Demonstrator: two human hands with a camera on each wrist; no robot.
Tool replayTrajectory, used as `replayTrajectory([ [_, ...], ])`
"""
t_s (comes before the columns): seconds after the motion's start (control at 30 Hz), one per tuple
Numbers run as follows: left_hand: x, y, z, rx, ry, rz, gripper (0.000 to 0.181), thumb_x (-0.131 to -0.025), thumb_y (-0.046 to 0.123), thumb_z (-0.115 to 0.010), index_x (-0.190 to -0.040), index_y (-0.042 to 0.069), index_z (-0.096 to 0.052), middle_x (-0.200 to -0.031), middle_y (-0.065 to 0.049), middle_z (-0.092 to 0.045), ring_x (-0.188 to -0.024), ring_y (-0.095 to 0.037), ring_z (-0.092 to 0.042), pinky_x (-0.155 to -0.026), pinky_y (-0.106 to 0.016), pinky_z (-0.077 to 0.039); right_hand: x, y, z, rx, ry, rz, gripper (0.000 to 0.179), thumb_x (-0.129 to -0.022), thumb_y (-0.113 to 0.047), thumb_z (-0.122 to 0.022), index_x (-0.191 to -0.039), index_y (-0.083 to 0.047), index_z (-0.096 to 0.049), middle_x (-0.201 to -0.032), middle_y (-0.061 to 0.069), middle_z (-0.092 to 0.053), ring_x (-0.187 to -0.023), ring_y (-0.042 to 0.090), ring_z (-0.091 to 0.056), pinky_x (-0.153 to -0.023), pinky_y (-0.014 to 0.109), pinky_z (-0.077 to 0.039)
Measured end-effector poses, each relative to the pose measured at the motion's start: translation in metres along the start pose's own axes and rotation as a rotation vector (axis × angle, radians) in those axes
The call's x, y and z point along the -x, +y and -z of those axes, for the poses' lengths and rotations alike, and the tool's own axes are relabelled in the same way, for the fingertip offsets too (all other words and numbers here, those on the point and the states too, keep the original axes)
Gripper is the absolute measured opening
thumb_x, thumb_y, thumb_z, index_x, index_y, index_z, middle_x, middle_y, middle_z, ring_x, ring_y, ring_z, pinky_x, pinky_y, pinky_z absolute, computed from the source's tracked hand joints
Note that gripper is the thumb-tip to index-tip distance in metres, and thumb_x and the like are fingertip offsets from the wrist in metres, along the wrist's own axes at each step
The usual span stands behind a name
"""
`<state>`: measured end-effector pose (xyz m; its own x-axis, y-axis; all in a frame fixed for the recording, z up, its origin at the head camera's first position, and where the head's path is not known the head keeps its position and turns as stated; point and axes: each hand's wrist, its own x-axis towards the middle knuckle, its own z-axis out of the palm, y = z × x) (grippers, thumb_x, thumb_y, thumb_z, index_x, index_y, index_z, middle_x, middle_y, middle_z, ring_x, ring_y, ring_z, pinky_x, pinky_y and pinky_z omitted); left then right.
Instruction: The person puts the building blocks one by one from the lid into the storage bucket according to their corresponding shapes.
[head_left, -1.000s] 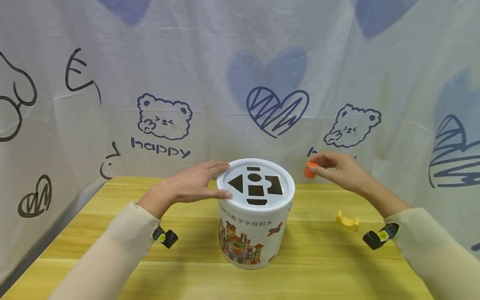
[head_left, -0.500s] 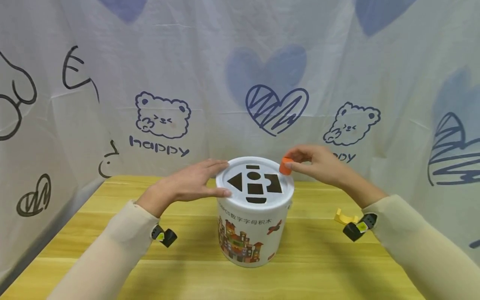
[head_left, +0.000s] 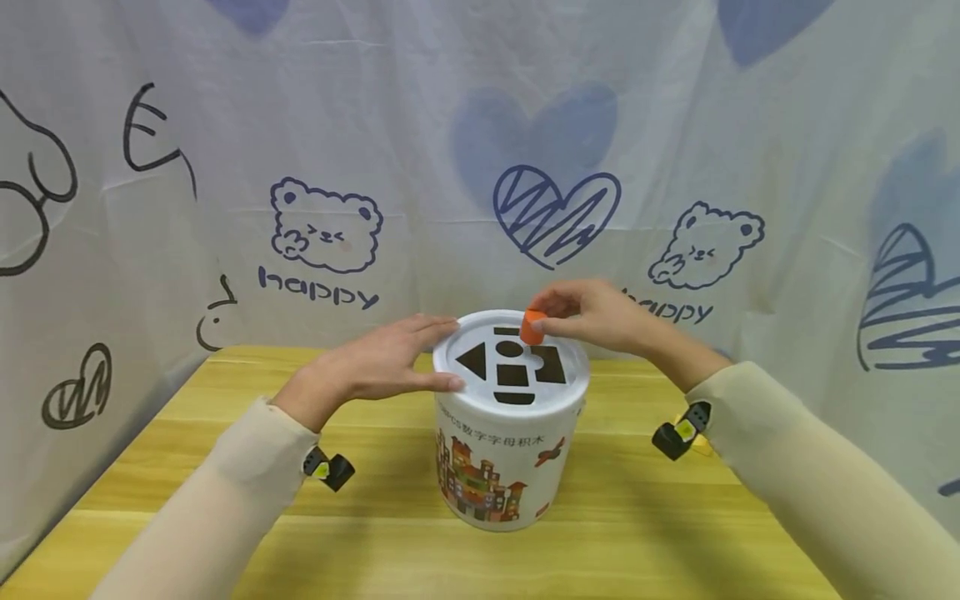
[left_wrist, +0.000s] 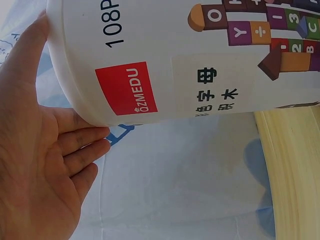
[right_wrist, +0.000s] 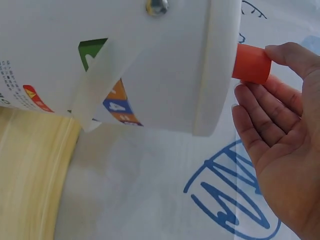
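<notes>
A white toy-block bucket (head_left: 498, 475) stands upright on the table, printed with a block castle. Its white lid (head_left: 465, 398) has several dark shaped holes, among them a triangle, a circle and a square. My left hand (head_left: 375, 362) rests on the lid's left edge with thumb and fingers spread; the left wrist view shows those fingers (left_wrist: 82, 140) fairly straight at the rim. Between thumb and fingers my right hand (head_left: 596, 315) pinches an orange cylinder block (head_left: 532, 328). That block is close over the lid, just right of the round hole.
A yellow arch-shaped block (head_left: 702, 445) lies on the table to the right, mostly hidden behind the right wrist camera (head_left: 678, 432). The wooden table (head_left: 360, 533) ends at a patterned curtain (head_left: 420, 150) behind the bucket.
My right hand has carried the orange cylinder block leftward from beside the bucket to over its lid. The left hand has stayed on the lid's edge.
</notes>
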<state>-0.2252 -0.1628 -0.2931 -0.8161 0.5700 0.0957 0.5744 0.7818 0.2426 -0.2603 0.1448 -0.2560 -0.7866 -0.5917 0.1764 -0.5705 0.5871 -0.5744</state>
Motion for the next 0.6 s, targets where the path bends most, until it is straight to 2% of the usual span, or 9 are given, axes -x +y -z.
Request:
replayTrajectory([
  [0.3, 0.000, 0.001, -0.001, 0.016, -0.001, 0.005, 0.100, -0.080, 0.082, -0.047, -0.155, 0.018, -0.029, -0.159, -0.005, -0.026, -0.144, -0.030, -0.024, -0.113, -0.059, -0.023, -0.013, -0.003, -0.015, -0.016, -0.038, 0.030, 0.027, -0.091, -0.025, -0.071, -0.114, -0.010, -0.069, -0.097, 0.000, -0.070, -0.089, 0.020, -0.066, -0.080, 0.035, -0.056],
  [0.6, 0.000, -0.001, -0.003, 0.015, 0.006, 0.000, 0.100, -0.081, 0.081, -0.047, -0.155, 0.017, -0.029, -0.159, -0.007, -0.026, -0.144, -0.031, -0.024, -0.113, -0.060, -0.023, -0.018, 0.002, -0.027, 0.002, -0.008, 0.046, 0.028, -0.090, -0.026, -0.072, -0.114, -0.011, -0.070, -0.099, 0.000, -0.069, -0.087, 0.018, -0.063, -0.080, 0.034, -0.055],
])
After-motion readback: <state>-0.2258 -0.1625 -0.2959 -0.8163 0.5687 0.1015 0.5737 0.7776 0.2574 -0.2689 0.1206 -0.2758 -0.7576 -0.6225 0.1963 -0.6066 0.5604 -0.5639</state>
